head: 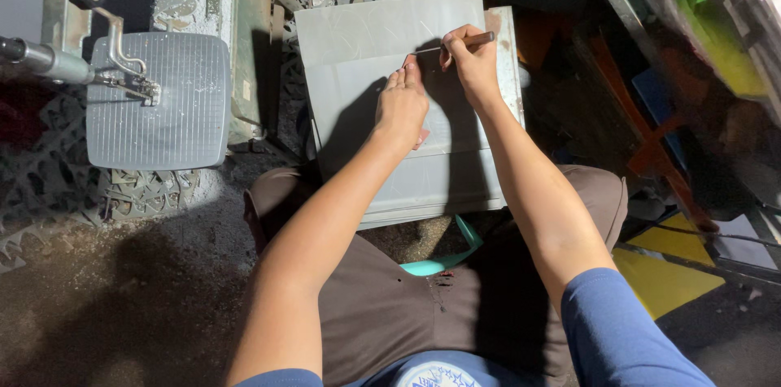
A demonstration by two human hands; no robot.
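Nearest the camera: blue sleeves and brown trousered knees (pixel 382 306) of a seated person, with a teal plastic stool edge (pixel 443 261) seen between the legs.

Item 1. Stack of flat, pale grey rectangular metal sheets (pixel 455 176), laid across the knees and extending away from the body. The top sheet is overlapped by at least two further sheets behind it; faint scratch lines are seen on the rearmost one.

Item 2. Thin dark metal scribing rod (pixel 451 45), held level over the upper part of the top sheet, its tip laid against the sheet just beside the left fingertips.

Item 3. Right hand (pixel 472 66), closed in a pen-like pinch around the rod.

Item 4. Left hand (pixel 401 106), open and pressed flat on the sheet, fingers together and pointing away; nothing is gripped. A small reddish piece (pixel 421 140) is partly covered under its heel; its kind cannot be told.

Progress, as judged: a line is being marked near the sheet's upper edge; no finished line can be made out under the hands, and the larger lower area of the sheet is seen unmarked.

Surroundings: a ribbed grey metal pedal plate with a lever arm (pixel 159 98) at left, perforated metal offcuts (pixel 49 167) on the dusty floor, and yellow panels (pixel 663 273) at right.
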